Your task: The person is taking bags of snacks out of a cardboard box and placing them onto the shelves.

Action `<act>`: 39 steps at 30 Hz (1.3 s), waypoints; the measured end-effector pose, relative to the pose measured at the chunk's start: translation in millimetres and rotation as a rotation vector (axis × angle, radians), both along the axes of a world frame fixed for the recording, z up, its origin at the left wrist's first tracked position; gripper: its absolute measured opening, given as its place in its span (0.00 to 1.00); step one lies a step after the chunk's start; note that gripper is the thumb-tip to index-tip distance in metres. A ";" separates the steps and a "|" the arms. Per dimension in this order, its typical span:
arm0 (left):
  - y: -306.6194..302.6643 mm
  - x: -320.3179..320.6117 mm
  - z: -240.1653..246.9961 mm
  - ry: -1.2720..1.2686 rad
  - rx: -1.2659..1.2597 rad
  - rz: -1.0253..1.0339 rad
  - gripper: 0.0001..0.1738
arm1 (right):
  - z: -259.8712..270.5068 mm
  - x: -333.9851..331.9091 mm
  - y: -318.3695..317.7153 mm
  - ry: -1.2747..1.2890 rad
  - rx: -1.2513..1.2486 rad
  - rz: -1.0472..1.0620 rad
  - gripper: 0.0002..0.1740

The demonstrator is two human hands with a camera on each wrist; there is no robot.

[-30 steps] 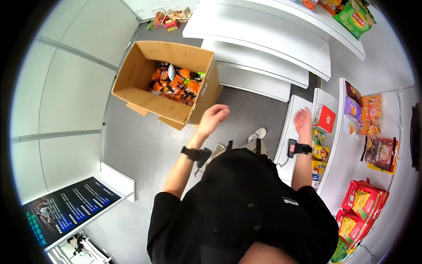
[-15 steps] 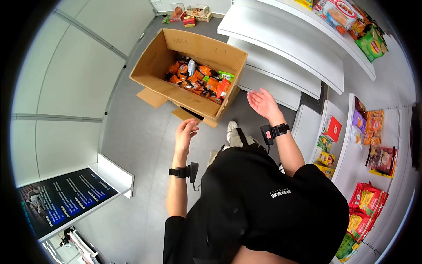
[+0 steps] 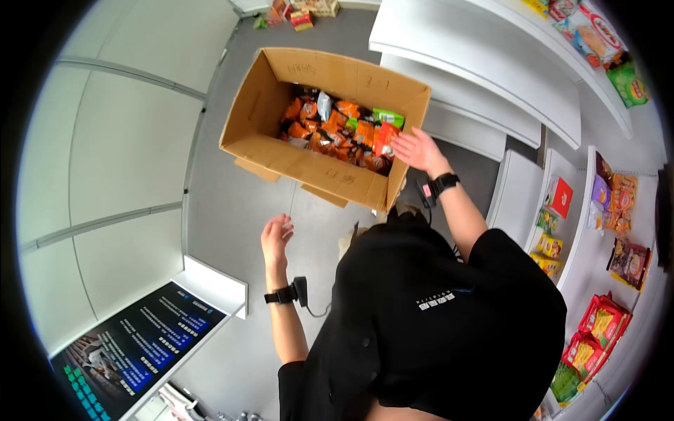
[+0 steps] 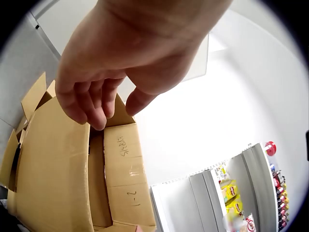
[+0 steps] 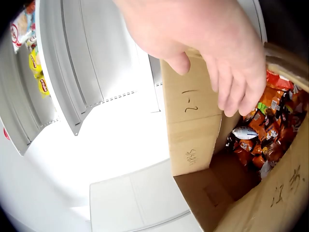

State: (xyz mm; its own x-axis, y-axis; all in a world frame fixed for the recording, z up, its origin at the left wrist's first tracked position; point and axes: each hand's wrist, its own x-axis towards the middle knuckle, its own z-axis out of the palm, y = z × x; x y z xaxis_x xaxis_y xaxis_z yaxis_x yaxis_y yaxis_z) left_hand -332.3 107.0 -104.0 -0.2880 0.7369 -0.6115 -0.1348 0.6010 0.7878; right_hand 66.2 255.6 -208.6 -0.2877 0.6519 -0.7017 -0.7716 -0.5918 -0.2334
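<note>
A large cardboard box (image 3: 330, 172) stands on the floor with its top flaps up, holding many orange snack bags (image 3: 333, 126), a green one (image 3: 388, 117) and a red one (image 3: 385, 139). The right hand (image 3: 419, 151) reaches over the box's right edge, fingers extended and holding nothing; in the right wrist view the hand (image 5: 212, 53) hangs above the opening. The left hand (image 3: 276, 242) is in the air left of the body, below the box's near side, fingers loosely bent and empty. In the left wrist view the hand (image 4: 125, 58) appears before the box (image 4: 58, 164).
White shelves (image 3: 477, 56) rise behind and right of the box, with snacks on the top one. More packets (image 3: 619, 203) and boxes (image 3: 559, 197) fill the right-hand shelves. A dark sign board (image 3: 133, 351) stands lower left. Small packages (image 3: 302, 20) lie on the floor behind.
The body has come closer to the box. The right hand has moved from beside the shelves to over the box's right edge; the left hand has moved left, away from the box.
</note>
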 end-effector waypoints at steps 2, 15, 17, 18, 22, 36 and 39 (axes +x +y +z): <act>14.5 -10.2 -3.3 -0.024 -0.015 -0.003 0.19 | -4.9 -1.2 7.1 -0.018 -0.007 0.011 0.32; 266.2 29.9 -64.7 -0.274 -0.118 -0.452 0.15 | -5.3 -2.6 12.1 -0.308 -0.033 -0.239 0.29; 306.1 31.0 -85.3 -0.459 -0.201 -0.388 0.13 | -6.1 -5.8 7.0 -0.353 -0.052 -0.286 0.29; 320.8 34.4 -92.1 -0.499 -0.231 -0.342 0.13 | -2.4 -8.8 8.6 -0.377 -0.064 -0.300 0.29; 368.2 39.7 -145.8 -0.502 -0.397 -0.371 0.16 | 2.2 -18.0 15.1 -0.433 -0.139 -0.384 0.27; 318.4 86.7 -328.8 -0.366 -0.859 -0.504 0.33 | 1.1 -17.7 27.0 -0.549 -0.365 -0.470 0.24; 313.9 91.5 -346.5 -0.340 -0.848 -0.527 0.31 | -0.6 -15.4 29.6 -0.572 -0.429 -0.457 0.21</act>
